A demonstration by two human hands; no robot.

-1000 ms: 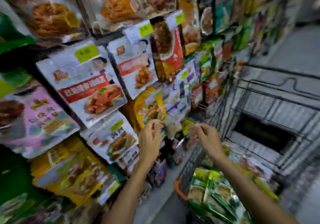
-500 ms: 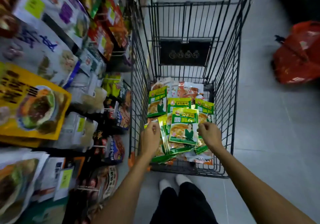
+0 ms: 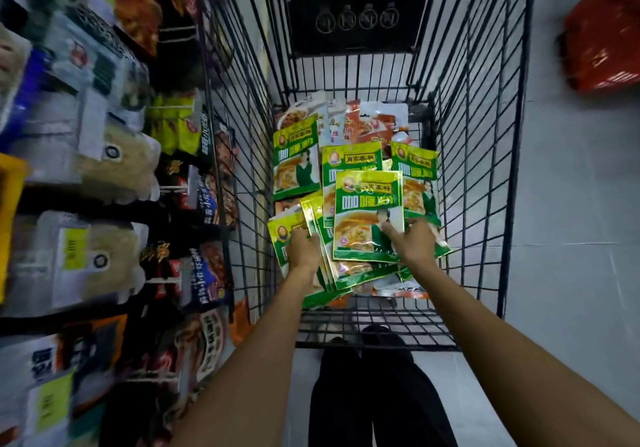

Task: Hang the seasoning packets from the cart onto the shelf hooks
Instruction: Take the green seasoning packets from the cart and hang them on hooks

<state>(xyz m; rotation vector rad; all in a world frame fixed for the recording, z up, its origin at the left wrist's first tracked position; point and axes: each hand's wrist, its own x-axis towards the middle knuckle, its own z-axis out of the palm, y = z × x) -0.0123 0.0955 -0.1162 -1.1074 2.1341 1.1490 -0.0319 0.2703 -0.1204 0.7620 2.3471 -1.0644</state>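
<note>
A black wire cart (image 3: 471, 155) stands in front of me with several green and yellow seasoning packets piled in it. My right hand (image 3: 414, 242) pinches the lower right corner of the top green packet (image 3: 367, 214). My left hand (image 3: 304, 247) grips the edge of a fanned stack of green packets (image 3: 325, 273) at the pile's left. More green packets (image 3: 294, 159) and some red and white packets (image 3: 374, 121) lie further back. The shelf hooks (image 3: 173, 188) with hanging packets run along the left.
The shelf on the left is crowded with hanging packets (image 3: 104, 166) close to the cart's left wall. A red bag (image 3: 602, 34) lies on the grey tiled floor at the upper right. My legs and feet (image 3: 363, 377) show below the cart's near end.
My view swung from the shelf down into the cart. Both hands dropped from the shelf into the cart, closed on green packets, and the camera has come closer to the pile.
</note>
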